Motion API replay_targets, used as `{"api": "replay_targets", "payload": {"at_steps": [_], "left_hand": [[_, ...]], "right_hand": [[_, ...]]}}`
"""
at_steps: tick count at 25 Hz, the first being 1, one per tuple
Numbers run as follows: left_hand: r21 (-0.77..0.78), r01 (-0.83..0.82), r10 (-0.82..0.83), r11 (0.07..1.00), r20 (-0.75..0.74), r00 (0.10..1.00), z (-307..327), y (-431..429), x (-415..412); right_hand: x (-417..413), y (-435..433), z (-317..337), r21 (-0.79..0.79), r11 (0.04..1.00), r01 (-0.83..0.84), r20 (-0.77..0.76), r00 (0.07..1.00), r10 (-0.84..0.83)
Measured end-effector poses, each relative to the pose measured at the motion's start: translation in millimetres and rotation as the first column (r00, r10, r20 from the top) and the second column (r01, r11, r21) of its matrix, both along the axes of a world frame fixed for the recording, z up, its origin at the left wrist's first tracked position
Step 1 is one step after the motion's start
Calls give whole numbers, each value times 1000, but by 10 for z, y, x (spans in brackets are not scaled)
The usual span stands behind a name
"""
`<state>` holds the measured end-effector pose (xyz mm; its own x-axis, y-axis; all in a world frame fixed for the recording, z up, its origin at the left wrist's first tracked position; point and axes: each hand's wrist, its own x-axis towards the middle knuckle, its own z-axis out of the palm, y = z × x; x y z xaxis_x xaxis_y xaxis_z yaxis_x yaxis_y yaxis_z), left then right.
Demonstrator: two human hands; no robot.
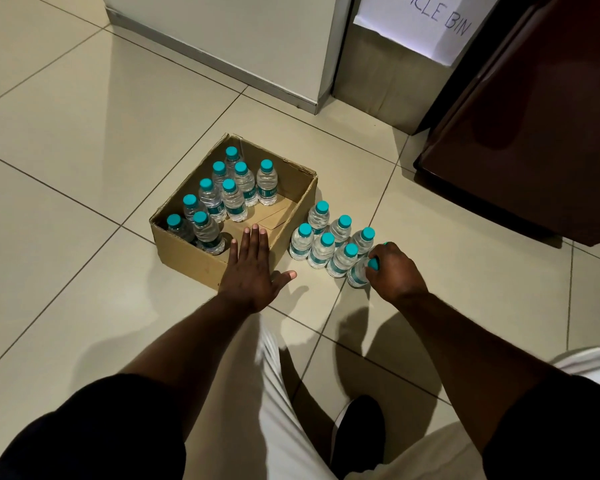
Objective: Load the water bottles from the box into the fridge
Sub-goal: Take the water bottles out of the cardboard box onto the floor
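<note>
An open cardboard box (293,216) sits on the tiled floor with several small clear water bottles (234,199) with teal caps standing upright in its left and rear part. More such bottles stand in a cluster on the floor (321,249) just right of the box. My left hand (253,268) hovers flat with fingers straight over the box's near wall. My right hand (394,270) grips the top of a bottle (357,273) at the cluster's near right corner; a second teal cap peeks out behind the knuckles. The dark maroon fridge (520,133) stands at the upper right.
A cardboard bin with a paper sign reading "CYCLE BIN" (420,26) stands beside the fridge. A white wall corner with a skirting board (222,46) rises behind the box. My legs in white shorts and a dark shoe (361,434) fill the lower frame.
</note>
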<state>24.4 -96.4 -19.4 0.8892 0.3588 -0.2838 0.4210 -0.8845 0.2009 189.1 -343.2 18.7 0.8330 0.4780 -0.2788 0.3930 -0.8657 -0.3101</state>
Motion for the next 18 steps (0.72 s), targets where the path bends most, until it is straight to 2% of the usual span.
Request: {"api": "replay_targets", "payload": {"at_steps": [12,18], "left_hand": [[-15,2,-2,1000,-16,1000,42,-11,-3],[-3,-19,19,1000,-6,1000,76,115,-77]], "right_hand": [[6,69,48,-81,997,-9,-4,1000,9],[-55,455,298,46,995,-91,137,987,84]]}}
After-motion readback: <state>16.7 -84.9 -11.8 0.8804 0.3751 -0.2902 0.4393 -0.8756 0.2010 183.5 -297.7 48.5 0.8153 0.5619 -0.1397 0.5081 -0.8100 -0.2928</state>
